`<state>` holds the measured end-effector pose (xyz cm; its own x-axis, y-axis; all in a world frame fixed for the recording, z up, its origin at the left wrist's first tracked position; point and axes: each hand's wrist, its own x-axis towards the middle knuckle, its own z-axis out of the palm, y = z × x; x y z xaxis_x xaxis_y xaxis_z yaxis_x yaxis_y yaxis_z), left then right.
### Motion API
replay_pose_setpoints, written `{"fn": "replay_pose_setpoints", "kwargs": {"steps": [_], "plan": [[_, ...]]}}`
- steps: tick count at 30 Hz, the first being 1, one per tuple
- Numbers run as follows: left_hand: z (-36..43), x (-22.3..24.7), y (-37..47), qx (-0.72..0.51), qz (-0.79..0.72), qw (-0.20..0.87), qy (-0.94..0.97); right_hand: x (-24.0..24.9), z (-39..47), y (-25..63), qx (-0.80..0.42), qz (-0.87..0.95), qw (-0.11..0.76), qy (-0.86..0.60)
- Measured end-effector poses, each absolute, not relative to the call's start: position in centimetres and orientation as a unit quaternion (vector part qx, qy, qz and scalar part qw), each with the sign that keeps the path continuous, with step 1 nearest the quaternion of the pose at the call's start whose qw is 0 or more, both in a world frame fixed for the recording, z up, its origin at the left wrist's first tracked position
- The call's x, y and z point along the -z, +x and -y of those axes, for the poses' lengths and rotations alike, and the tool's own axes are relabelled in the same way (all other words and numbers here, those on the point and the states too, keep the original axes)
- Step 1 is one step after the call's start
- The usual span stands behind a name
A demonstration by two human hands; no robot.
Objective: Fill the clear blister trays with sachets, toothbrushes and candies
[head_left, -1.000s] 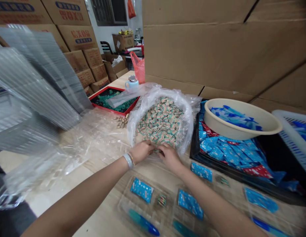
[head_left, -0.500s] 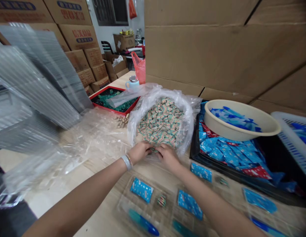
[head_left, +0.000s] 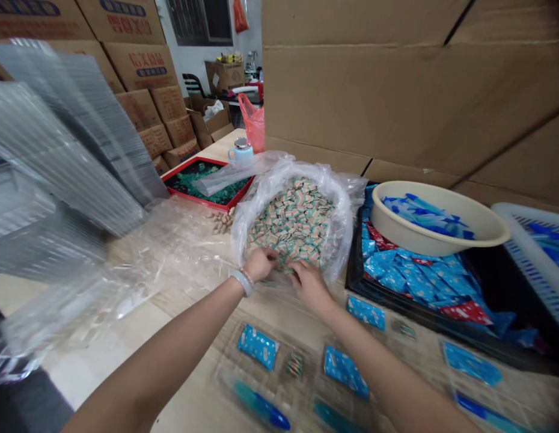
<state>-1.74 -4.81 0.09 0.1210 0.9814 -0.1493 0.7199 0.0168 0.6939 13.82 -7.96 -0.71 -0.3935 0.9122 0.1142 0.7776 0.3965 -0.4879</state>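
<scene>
A round container lined with clear plastic holds a heap of small pink and green pieces. At its near edge, my left hand has its fingers curled over the pieces; what they hold is too small to make out. Just to the right, my right hand pinches among the pieces at the same edge, its fingertips partly hidden. Nearer to me lie clear plastic trays with a blue packet, a small striped bundle and a blue-green plastic item.
Blue and red packets fill part of a black tray, with a cream basin above them. Clear tray stacks lean at left. A red-rimmed tray and a lidded mug stand behind; cardboard rises at the back.
My left hand has lifted slightly and shifted a little away from me over the pieces, parting a bit from my right hand. The right hand has moved only slightly.
</scene>
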Motion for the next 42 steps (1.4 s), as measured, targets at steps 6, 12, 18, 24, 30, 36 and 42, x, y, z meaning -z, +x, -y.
{"fn": "replay_pose_setpoints", "kwargs": {"steps": [6,12,18,24,30,36,42], "plan": [[6.7,-0.6,-0.6,-0.151,-0.596,0.199,0.763,1.1,7.9,14.7,-0.187,0.815,0.21,-0.507],[8.2,-0.5,-1.2,-0.182,-0.554,0.193,0.789,0.9,8.3,14.7,-0.175,0.819,0.193,-0.511],[7.9,-0.2,-1.4,-0.182,-0.513,0.214,0.811,0.5,8.2,14.3,-0.171,0.828,0.16,-0.51],[8.1,-0.4,-1.2,-0.183,-0.502,0.226,0.815,0.6,8.1,14.3,-0.184,0.827,0.163,-0.506],[8.4,-0.3,-0.6,-0.186,-0.524,0.225,0.8,0.7,8.5,14.4,-0.182,0.824,0.187,-0.503],[8.3,-0.5,-0.7,-0.164,-0.533,0.186,0.809,0.4,9.6,15.2,-0.193,0.793,0.268,-0.512],[8.0,-1.0,0.5,-0.038,-0.516,0.113,0.848,-1.2,10.6,14.7,-0.225,0.719,0.339,-0.564]]}}
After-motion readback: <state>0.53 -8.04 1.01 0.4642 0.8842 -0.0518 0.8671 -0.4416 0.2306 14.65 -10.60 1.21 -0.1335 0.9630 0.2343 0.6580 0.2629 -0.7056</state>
